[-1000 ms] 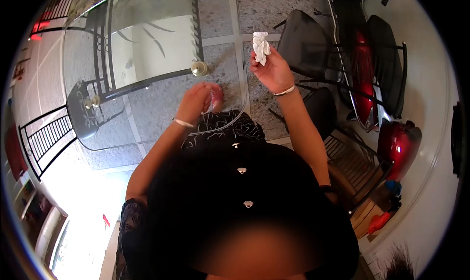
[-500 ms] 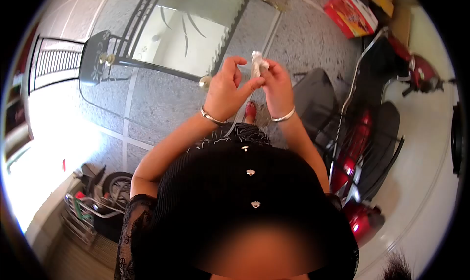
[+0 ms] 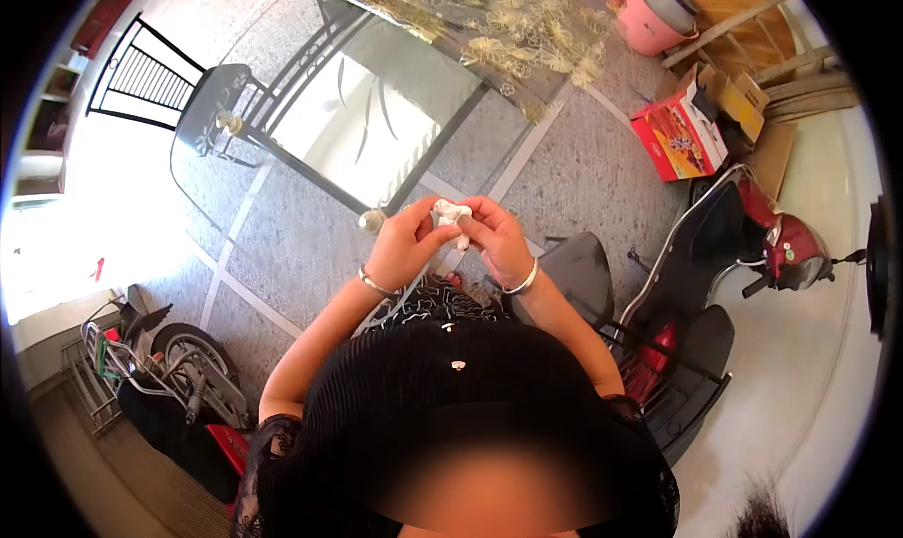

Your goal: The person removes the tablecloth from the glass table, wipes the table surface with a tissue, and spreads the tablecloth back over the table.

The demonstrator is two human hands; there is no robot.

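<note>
A crumpled white tissue [image 3: 450,214] is pinched between both hands in front of my chest. My left hand [image 3: 403,243] grips its left side with fingers curled. My right hand [image 3: 497,239] grips its right side. Each wrist wears a silver bangle. Both hands hover over the near corner of a glass-topped table [image 3: 282,190]. A small brass knob [image 3: 372,222] on the table frame sits just left of my left hand.
A red scooter [image 3: 752,246] stands at right, with dark chairs [image 3: 583,270] near it. A red carton [image 3: 682,129] and a pink pot [image 3: 658,16] lie beyond. A bicycle wheel [image 3: 188,359] and a wire rack are at lower left.
My hands came together: the right one held the tissue alone, now both grip it, lower in the view. The view has swung, bringing the carton, pot and scooter front into sight.
</note>
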